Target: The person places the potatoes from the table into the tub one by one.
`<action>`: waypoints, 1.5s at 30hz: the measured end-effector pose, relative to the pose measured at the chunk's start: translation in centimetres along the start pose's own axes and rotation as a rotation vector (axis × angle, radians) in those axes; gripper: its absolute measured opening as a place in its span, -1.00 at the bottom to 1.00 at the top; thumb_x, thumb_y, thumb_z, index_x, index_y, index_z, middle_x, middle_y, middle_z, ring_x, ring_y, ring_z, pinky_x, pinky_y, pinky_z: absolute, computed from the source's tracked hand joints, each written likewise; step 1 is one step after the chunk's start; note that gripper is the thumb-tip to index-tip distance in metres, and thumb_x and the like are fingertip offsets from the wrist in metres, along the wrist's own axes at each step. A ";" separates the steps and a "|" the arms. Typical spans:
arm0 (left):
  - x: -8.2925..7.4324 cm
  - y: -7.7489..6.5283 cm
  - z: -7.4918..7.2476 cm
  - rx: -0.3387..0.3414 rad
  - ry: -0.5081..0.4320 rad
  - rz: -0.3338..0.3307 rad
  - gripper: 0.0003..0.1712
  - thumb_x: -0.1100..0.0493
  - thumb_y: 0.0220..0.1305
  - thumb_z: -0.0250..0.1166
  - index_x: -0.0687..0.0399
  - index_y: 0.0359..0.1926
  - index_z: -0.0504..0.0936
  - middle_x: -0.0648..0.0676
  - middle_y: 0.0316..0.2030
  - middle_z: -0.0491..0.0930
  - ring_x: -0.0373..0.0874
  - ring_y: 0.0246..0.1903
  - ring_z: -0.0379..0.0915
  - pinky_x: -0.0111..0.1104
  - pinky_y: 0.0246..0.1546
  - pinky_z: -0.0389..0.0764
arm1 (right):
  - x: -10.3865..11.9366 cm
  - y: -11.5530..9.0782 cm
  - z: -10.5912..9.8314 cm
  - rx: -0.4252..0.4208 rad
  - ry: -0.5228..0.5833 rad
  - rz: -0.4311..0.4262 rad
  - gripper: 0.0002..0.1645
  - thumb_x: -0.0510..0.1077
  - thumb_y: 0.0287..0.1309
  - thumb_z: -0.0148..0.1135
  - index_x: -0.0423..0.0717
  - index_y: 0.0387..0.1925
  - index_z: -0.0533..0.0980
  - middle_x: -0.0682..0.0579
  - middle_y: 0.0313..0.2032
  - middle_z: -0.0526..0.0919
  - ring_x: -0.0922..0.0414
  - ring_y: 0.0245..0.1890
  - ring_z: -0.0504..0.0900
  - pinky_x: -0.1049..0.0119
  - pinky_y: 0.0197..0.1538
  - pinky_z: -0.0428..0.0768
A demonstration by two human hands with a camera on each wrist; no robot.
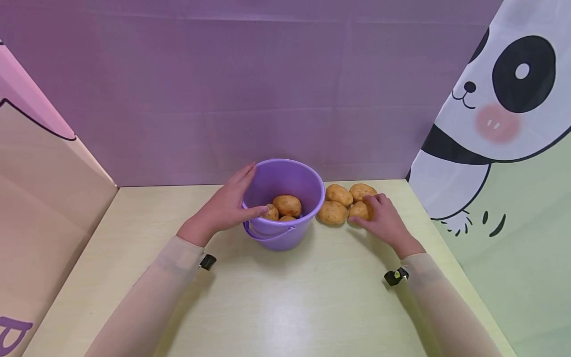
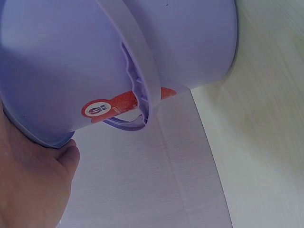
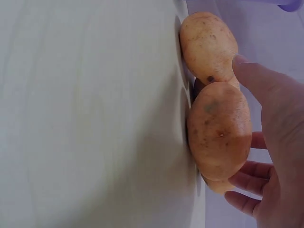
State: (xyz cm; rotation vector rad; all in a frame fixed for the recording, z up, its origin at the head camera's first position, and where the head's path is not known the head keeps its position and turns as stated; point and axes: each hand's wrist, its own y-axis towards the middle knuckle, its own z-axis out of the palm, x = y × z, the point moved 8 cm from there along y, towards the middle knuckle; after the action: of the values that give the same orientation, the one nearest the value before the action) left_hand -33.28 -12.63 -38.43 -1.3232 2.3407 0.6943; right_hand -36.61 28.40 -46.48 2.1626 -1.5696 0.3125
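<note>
The left hand (image 1: 227,201) rests at the left rim of a purple bucket (image 1: 278,240), its fingers extended along the edge and its thumb reaching over the front rim. Inside the bucket lie several potatoes (image 1: 287,205). In the left wrist view the hand (image 2: 35,180) meets the rim, and the bucket handle (image 2: 137,61) hangs down its side. The right hand (image 1: 385,218) is around the front right potato (image 3: 219,133), thumb on one side and curled fingers on the other. That potato lies on the table beside other potatoes (image 1: 332,213).
The pale table (image 1: 285,297) ends at a purple backdrop (image 1: 223,99) close behind the bucket. A panda-printed panel (image 1: 499,198) stands on the right and a beige panel (image 1: 44,208) on the left. Two more potatoes (image 1: 339,195) lie behind the front pair.
</note>
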 end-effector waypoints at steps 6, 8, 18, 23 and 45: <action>0.0 0.0 0.0 -0.002 -0.004 0.001 0.32 -0.31 0.39 0.46 0.20 0.80 -0.07 0.16 0.80 -0.15 0.16 0.76 -0.24 0.25 0.65 0.10 | 0.2 -0.1 0.1 0.001 0.002 0.016 -0.04 0.21 0.26 0.62 -0.30 0.43 0.48 -0.39 0.26 0.45 -0.37 0.26 0.47 -0.35 0.36 0.47; 0.0 0.0 0.0 0.000 -0.005 0.000 0.33 -0.34 0.39 0.44 0.20 0.80 -0.08 0.15 0.80 -0.16 0.15 0.76 -0.24 0.23 0.65 0.10 | 0.1 -0.1 0.2 0.004 0.002 0.024 -0.03 0.22 0.26 0.62 -0.30 0.43 0.46 -0.39 0.25 0.44 -0.36 0.23 0.48 -0.35 0.34 0.48; 0.0 -0.1 0.0 0.002 -0.004 -0.003 0.35 -0.42 0.39 0.41 0.19 0.80 -0.07 0.14 0.80 -0.16 0.16 0.76 -0.22 0.23 0.65 0.12 | -0.6 0.1 1.1 0.036 -0.005 0.048 0.00 0.22 0.29 0.60 -0.32 0.46 0.41 -0.44 0.27 0.42 -0.40 0.21 0.52 -0.38 0.34 0.51; 0.0 -0.1 -0.1 -0.003 -0.002 -0.008 0.35 -0.43 0.38 0.41 0.17 0.80 -0.07 0.12 0.80 -0.16 0.14 0.76 -0.23 0.21 0.65 0.12 | -0.6 0.2 1.2 0.046 0.009 0.057 0.00 0.18 0.31 0.60 -0.32 0.48 0.39 -0.44 0.31 0.40 -0.39 0.26 0.49 -0.37 0.40 0.48; -0.2 -0.1 -0.1 0.016 0.000 -0.008 0.34 -0.41 0.39 0.41 0.17 0.80 -0.09 0.09 0.80 -0.20 0.15 0.76 -0.26 0.22 0.66 0.09 | 0.2 -0.2 0.3 -0.004 0.022 0.012 -0.08 0.15 0.30 0.58 -0.36 0.42 0.46 -0.42 0.21 0.42 -0.34 0.20 0.45 -0.32 0.31 0.50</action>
State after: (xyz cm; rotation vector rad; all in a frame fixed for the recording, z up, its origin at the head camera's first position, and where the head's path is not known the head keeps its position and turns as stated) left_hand -33.07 -12.56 -38.29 -1.3247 2.3352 0.6715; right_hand -36.40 28.13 -46.75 2.1402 -1.5705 0.3357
